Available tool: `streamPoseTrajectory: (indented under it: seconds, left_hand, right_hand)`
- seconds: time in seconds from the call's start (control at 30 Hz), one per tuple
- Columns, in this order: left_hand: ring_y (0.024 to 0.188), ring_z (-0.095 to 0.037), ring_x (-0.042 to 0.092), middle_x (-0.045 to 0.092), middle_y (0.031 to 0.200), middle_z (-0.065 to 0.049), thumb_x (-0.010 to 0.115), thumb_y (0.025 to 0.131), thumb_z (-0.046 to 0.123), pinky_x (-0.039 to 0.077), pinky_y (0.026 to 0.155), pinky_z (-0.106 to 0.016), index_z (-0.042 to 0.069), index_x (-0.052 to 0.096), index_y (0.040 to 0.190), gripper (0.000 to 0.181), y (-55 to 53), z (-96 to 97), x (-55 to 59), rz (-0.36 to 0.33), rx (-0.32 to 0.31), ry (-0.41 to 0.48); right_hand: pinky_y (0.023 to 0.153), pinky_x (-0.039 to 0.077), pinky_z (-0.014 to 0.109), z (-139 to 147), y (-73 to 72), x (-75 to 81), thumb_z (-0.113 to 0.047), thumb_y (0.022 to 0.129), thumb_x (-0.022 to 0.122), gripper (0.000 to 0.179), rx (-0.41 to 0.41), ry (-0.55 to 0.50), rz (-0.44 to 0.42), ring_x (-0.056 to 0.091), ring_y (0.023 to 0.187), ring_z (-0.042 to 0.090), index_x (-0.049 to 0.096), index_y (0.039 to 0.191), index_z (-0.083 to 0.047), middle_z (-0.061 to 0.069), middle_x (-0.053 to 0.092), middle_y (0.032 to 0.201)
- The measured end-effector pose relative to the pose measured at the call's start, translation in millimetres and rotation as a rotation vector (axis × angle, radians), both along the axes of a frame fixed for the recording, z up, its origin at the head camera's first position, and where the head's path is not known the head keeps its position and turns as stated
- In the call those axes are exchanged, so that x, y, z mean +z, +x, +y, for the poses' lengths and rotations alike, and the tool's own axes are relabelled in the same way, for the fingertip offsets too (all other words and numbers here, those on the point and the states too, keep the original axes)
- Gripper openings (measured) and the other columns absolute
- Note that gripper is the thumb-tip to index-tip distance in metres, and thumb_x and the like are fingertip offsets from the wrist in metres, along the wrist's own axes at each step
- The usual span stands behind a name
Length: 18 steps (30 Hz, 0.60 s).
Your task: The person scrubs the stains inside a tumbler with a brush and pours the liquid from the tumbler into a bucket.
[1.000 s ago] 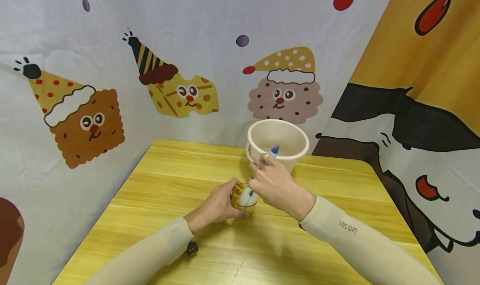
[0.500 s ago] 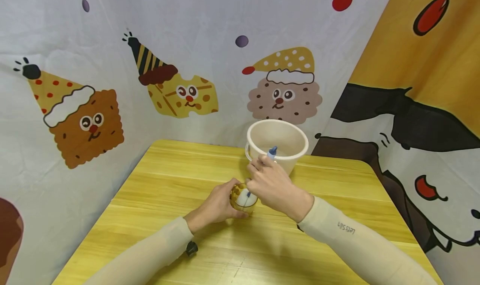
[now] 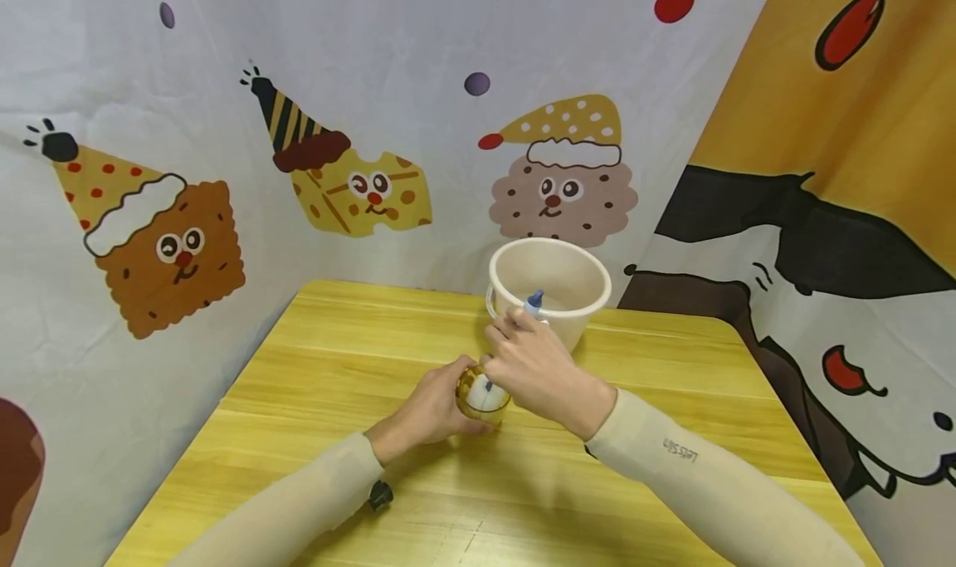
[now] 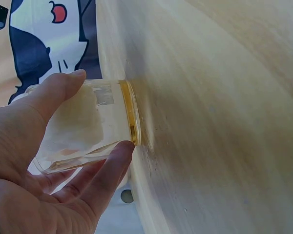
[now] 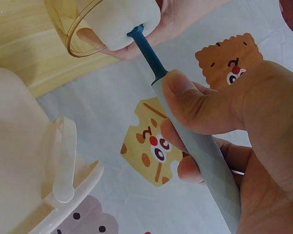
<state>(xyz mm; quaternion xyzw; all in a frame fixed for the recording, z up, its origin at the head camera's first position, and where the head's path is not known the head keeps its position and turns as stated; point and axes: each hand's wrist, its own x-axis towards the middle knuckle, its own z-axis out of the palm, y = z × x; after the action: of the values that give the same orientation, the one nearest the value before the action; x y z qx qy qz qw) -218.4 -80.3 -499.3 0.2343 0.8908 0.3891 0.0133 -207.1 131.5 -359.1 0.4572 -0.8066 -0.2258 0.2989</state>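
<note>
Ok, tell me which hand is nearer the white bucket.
Right: the right hand is just in front of the bucket; the left hand is farther in front and to its left.

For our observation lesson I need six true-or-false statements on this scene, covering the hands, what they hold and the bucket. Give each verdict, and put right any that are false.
1. The left hand holds a transparent cup. True.
2. The white head of a tool is at least partly inside the cup. True.
3. The tool is being held by its white head. False: the right hand grips its pale handle.
4. The bucket stands with its open top facing up. True.
5. The bucket is nearer the person than the cup is. False: it stands beyond the cup.
6. Black fabric covers both forearms. False: the sleeves are pale.
</note>
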Motion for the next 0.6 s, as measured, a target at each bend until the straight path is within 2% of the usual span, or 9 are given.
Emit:
streamPoseTrajectory:
  seconds: [0.3,0.6]
  left_hand:
    - [0.117,-0.026,0.079,0.08,0.133,-0.011,0.113,0.078,0.031,0.071,0.096,-0.046,0.013,0.062,0.144,0.085,0.1,0.5,0.2,-0.004,0.005,-0.004]
    - [0.122,-0.028,0.079,0.08,0.137,-0.01,0.113,0.078,0.031,0.071,0.099,-0.048,0.013,0.061,0.146,0.087,0.1,0.0,-0.4,-0.005,0.004,0.001]
  right_hand:
    - [0.1,0.046,0.039,-2.4,-1.0,-0.4,-0.019,0.081,0.102,0.019,-0.003,-0.006,0.01,0.071,0.099,0.022,0.085,0.085,-0.028,-0.002,0.077,0.096]
    - [0.105,0.049,0.038,-3.4,-1.7,-1.6,-0.021,0.081,0.104,0.022,0.013,-0.016,0.029,0.075,0.107,0.023,0.088,0.096,-0.028,-0.001,0.082,0.103]
